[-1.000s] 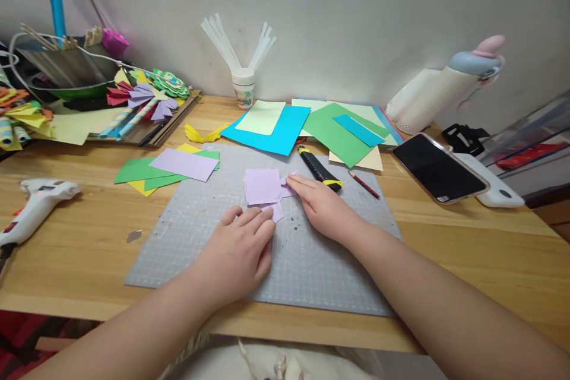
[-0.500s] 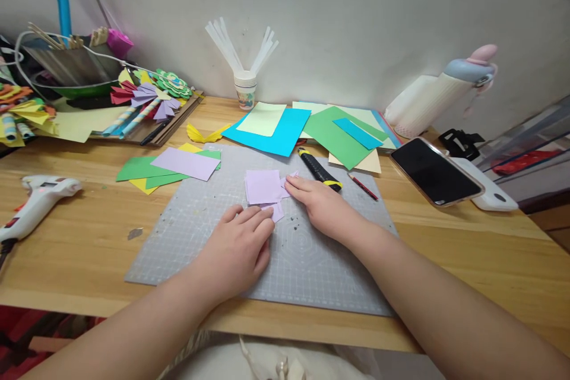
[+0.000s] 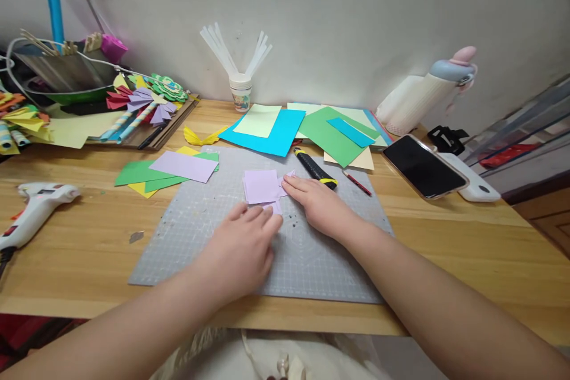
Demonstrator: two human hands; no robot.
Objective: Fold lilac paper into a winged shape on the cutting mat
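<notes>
A grey gridded cutting mat point(image 3: 214, 243) lies before me with a small stack of light purple paper squares point(image 3: 260, 186) on it. Flat on a small purple paper piece point(image 3: 287, 180) right of the stack rest the outstretched fingers of my right hand point(image 3: 314, 202). My left hand point(image 3: 244, 243) is just below the stack, its fingers loosely bent and slightly blurred. By its fingertips another small purple piece point(image 3: 275, 208) shows in part; whether they touch it I cannot tell. Past my right hand lie a black and yellow utility knife point(image 3: 314, 167) and a pencil point(image 3: 357, 183).
Green, yellow and purple paper strips point(image 3: 184, 166) overlap the mat's left side. A glue gun point(image 3: 38, 208) lies far left. Coloured sheets point(image 3: 285, 139) and a paper cup point(image 3: 241, 95) of white sticks stand behind. A phone point(image 3: 425, 166) and a bottle point(image 3: 418, 98) are at right.
My left hand has shifted slightly to the right near the lower purple piece. My right hand stays on its piece. The whole view has turned a little.
</notes>
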